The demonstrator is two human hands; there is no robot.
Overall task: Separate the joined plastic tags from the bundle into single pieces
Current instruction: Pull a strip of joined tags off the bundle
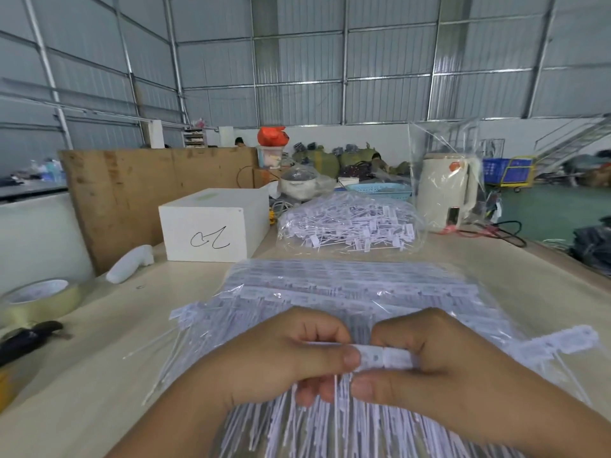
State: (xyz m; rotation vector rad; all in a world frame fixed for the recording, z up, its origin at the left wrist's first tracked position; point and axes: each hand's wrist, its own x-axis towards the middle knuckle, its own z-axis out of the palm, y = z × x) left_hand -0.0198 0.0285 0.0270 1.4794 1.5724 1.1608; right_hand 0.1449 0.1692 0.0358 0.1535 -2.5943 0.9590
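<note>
Over the near end of the bundle (347, 302), head view only: both hands pinch one strip of joined tags (385, 355). Left hand (281, 355) has thumb on top and fingers curled under the strip's left part; right hand (426, 365) grips the right part the same way. Thumbs nearly touch at the middle of the strip.

Key relation: strip's long axis runs left-right, straight across between the hands, so the joint to break sits right between the two thumbs. Thin tails hang from the strip toward the person, down over the bundle. Neither hand is nearer, grip looks symmetric. My read: next move is a snap or pull apart along that axis.

Relative to the bundle:
- bundle lies on the desk (99, 375) in clear wrap, tag heads away from the person
- bag of single tags (347, 223) just beyond it, likely the done pile
- more joined tags (562, 340) stick out at its right edge
- white box (211, 226) beyond-left
- tape roll (39, 299) and a dark tool (26, 337), far left
- kettle (446, 190) beyond-right, inside a plastic bag
</note>
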